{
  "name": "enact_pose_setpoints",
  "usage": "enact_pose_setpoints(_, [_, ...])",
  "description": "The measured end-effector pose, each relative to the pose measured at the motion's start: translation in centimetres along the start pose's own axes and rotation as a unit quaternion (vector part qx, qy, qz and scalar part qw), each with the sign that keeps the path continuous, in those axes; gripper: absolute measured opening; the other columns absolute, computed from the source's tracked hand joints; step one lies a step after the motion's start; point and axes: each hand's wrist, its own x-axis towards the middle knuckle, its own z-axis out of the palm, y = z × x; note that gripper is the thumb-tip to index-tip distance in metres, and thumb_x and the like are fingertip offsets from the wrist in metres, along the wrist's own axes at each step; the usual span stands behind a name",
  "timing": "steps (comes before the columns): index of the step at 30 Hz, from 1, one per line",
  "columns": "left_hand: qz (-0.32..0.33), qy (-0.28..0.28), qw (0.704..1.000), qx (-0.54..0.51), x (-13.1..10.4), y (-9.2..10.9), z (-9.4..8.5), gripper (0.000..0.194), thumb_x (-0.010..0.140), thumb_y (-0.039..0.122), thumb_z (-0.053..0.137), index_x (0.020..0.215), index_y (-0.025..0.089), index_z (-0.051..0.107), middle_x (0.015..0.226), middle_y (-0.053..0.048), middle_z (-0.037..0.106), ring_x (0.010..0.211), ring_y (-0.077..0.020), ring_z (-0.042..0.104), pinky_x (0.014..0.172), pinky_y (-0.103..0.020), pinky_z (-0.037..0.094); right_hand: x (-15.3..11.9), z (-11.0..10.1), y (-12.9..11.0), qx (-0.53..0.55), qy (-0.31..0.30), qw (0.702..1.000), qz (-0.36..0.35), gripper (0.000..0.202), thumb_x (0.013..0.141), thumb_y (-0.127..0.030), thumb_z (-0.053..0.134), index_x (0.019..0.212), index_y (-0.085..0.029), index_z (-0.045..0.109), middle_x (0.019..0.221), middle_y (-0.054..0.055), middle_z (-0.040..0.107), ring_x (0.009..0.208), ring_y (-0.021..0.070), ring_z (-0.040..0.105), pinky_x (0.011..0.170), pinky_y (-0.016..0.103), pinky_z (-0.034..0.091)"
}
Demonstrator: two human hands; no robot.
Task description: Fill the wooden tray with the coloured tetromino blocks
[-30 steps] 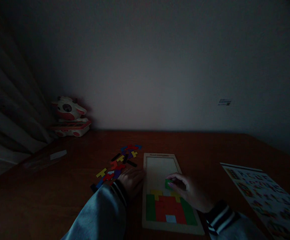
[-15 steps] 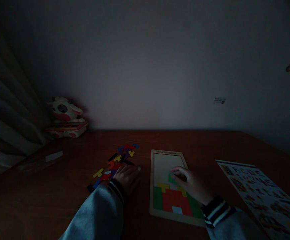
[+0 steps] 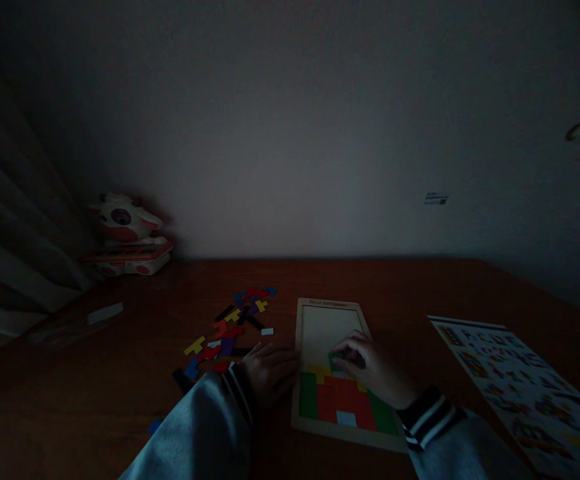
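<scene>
A wooden puzzle tray [image 3: 297,400] lies on the table, its near part filled with red, green, yellow and white pieces. My right hand [image 3: 374,365] is over the tray, thumb and fingers closed on a small green puzzle piece [image 3: 336,362], which is tilted above the yellow pieces. My left hand [image 3: 271,373] lies palm down with fingers stretched out, their tips at the tray's left edge. Behind and left of that hand, loose puzzle pieces [image 3: 227,345] in red, blue, yellow, purple and black are scattered. A white piece [image 3: 267,331] lies just beyond its fingers.
A printed sheet [image 3: 515,387] with coloured pictures lies at the right. At the far left stands a cow-shaped toy [image 3: 127,230] with a keyboard-like base, near a curtain [image 3: 15,220]. A pale strip [image 3: 105,313] is on the table [image 3: 395,287], which meets the wall.
My left hand has moved right, from the loose pieces to the tray's edge, uncovering several pieces. My right hand has shifted slightly left, and the green piece is now tilted.
</scene>
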Motion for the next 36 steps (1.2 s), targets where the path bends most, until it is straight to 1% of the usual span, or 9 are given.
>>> enact_pose_setpoints(5, [0.013,0.031,0.999,-0.004,0.1,-0.1,-0.1,0.029,0.094,0.033,0.043,0.109,0.022,0.065,0.111,-0.007,0.070,0.102,-0.0239,0.063,0.081,-0.039,0.050,-0.1,0.3,-0.3,0.002,0.012,1.000,0.006,0.011,0.084,-0.030,0.064,0.088,-0.021,0.065,0.082,0.001,0.060,0.075,0.0168,0.059,0.067,0.027,0.048])
enact_pose_setpoints(12, [0.012,0.013,1.000,0.003,0.1,0.1,-0.5,0.029,0.094,0.032,0.044,0.112,0.021,0.065,0.111,-0.009,0.069,0.103,-0.0236,0.062,0.081,-0.038,0.050,-0.2,0.2,0.1,-0.017,-0.008,1.000,-0.002,0.014,0.082,-0.033,0.066,0.081,-0.019,0.061,0.084,0.001,0.059,0.075,0.0161,0.059,0.067,0.027,0.047])
enact_pose_setpoints(16, [0.013,0.024,1.000,0.002,0.1,0.1,-0.4,0.028,0.093,0.032,0.045,0.109,0.021,0.066,0.110,-0.008,0.070,0.102,-0.0242,0.062,0.081,-0.038,0.050,-0.3,-0.3,-0.5,-0.029,-0.023,0.999,-0.018,0.014,0.082,-0.034,0.065,0.085,-0.021,0.062,0.088,0.002,0.060,0.081,0.0177,0.059,0.072,0.029,0.048])
enact_pose_setpoints(21, [0.004,0.015,1.000,-0.001,0.1,0.2,-0.3,0.029,0.093,0.033,0.045,0.108,0.021,0.067,0.108,-0.008,0.071,0.099,-0.0233,0.062,0.081,-0.037,0.049,-0.3,0.6,-1.3,-0.054,0.028,0.998,-0.012,0.018,0.089,-0.039,0.055,0.086,-0.021,0.059,0.085,0.004,0.062,0.081,0.0193,0.060,0.075,0.034,0.048])
enact_pose_setpoints(24, [0.009,0.030,0.999,-0.009,0.2,0.3,-0.6,0.028,0.093,0.033,0.045,0.103,0.021,0.068,0.102,-0.008,0.072,0.096,-0.0218,0.064,0.080,-0.036,0.049,-0.4,1.2,-1.3,-0.087,0.049,0.995,-0.005,0.023,0.082,-0.042,0.064,0.087,-0.020,0.057,0.086,0.005,0.061,0.083,0.0218,0.060,0.076,0.036,0.048])
enact_pose_setpoints(27, [0.006,0.040,0.999,-0.018,0.4,0.5,-1.1,0.025,0.092,0.030,0.047,0.100,0.020,0.068,0.093,-0.006,0.074,0.091,-0.0206,0.066,0.078,-0.035,0.049,-0.7,1.2,-1.3,-0.068,0.014,0.998,-0.014,0.029,0.078,-0.042,0.069,0.094,-0.021,0.058,0.094,0.005,0.062,0.090,0.0224,0.060,0.079,0.036,0.048])
enact_pose_setpoints(31, [0.005,0.043,0.999,-0.029,0.6,0.9,-1.9,0.024,0.092,0.028,0.047,0.097,0.020,0.069,0.079,-0.006,0.073,0.078,-0.0185,0.067,0.073,-0.032,0.050,-0.9,0.7,-2.1,-0.012,-0.030,0.999,-0.009,0.025,0.080,-0.043,0.066,0.094,-0.023,0.060,0.094,0.004,0.063,0.087,0.0200,0.061,0.076,0.033,0.050])
enact_pose_setpoints(34, [-0.040,0.055,0.998,-0.015,0.7,0.4,-2.3,0.025,0.091,0.028,0.046,0.090,0.019,0.069,0.077,-0.007,0.072,0.076,-0.0192,0.066,0.072,-0.032,0.052,-0.9,0.7,-2.5,0.017,-0.036,0.999,0.001,0.024,0.085,-0.046,0.059,0.089,-0.022,0.061,0.086,0.003,0.063,0.077,0.0183,0.062,0.069,0.030,0.050])
enact_pose_setpoints(36, [-0.123,0.048,0.991,0.025,0.5,-0.6,-2.5,0.024,0.090,0.025,0.045,0.093,0.018,0.068,0.087,-0.009,0.071,0.083,-0.0221,0.065,0.077,-0.036,0.052,-0.8,0.7,-2.4,0.032,-0.030,0.999,0.012,0.028,0.088,-0.048,0.053,0.088,-0.022,0.061,0.080,0.003,0.064,0.073,0.0175,0.061,0.066,0.029,0.050])
